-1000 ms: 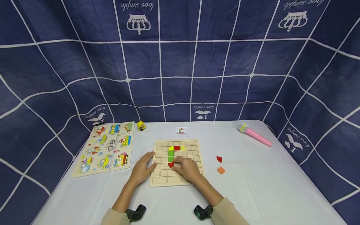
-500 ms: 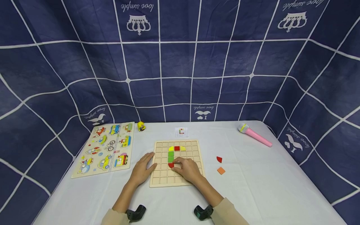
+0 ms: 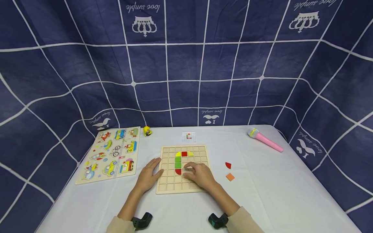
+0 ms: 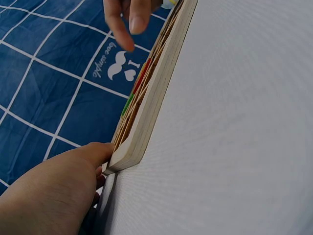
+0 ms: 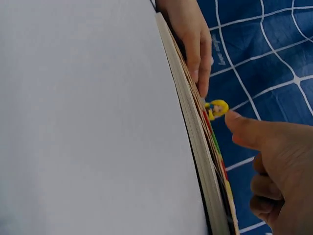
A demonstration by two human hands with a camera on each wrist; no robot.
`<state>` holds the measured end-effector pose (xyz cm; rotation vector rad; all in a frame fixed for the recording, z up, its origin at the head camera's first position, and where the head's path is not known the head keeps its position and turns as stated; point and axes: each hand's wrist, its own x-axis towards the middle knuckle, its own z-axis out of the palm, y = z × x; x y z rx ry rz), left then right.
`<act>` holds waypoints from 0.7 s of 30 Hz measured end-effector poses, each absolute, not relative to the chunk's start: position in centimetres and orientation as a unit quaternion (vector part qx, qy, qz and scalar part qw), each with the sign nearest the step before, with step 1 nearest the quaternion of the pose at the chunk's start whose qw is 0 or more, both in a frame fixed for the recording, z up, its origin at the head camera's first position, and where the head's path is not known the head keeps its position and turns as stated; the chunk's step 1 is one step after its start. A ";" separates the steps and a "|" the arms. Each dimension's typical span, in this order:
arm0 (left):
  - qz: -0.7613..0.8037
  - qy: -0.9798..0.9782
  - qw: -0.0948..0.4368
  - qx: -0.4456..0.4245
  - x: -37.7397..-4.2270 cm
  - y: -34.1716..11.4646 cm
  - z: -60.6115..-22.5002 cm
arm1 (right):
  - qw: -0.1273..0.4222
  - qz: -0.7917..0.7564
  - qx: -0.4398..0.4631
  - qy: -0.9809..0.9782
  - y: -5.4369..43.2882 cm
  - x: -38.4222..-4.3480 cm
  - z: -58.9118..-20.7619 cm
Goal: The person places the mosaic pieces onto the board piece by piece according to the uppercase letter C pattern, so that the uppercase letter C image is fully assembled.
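Observation:
A wooden grid board point(image 3: 170, 187) lies in front of me. My left hand point(image 3: 148, 174) rests at its left edge, fingers extended; in the left wrist view the thumb point(image 4: 100, 152) touches the board's corner. Over the middle of the board is my right hand point(image 3: 201, 174), thumb and index finger apart with nothing between them. Just left of its fingertips, a red rounded piece point(image 3: 178, 171) sits in a cell below two green squares point(image 3: 178, 162). Above those run a yellow rounded piece point(image 3: 178, 154), a red square point(image 3: 184, 154) and another yellow rounded piece point(image 3: 190, 153).
A red quarter-round piece point(image 3: 228, 165) and an orange square point(image 3: 230, 177) lie right of the board. Behind it is a small pattern card point(image 3: 188, 137). A vehicle puzzle board point(image 3: 100, 163) and yellow figurine point(image 3: 147, 131) stand left; a pink toy microphone point(image 3: 266, 141) lies right.
My right hand has let go of the red rounded piece and drawn back slightly to the right, its thumb and index finger spreading. The left hand stays at the board's edge.

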<state>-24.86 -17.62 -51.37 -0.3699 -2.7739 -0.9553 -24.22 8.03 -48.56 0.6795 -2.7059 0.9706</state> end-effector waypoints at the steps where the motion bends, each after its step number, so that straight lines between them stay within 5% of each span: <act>1: -0.323 -0.934 0.091 -0.124 -24.9 -17.6 -51.4 | 0.093 0.324 0.226 -0.914 8.6 -24.1 -48.3; 12: -0.318 -0.936 0.086 -0.123 -24.9 -17.6 -51.3 | 0.156 0.306 0.165 -0.925 16.7 -23.4 -46.8; 21: -0.326 -0.934 0.084 -0.121 -24.9 -17.6 -51.3 | 0.095 0.324 0.159 -0.928 23.2 -22.2 -47.7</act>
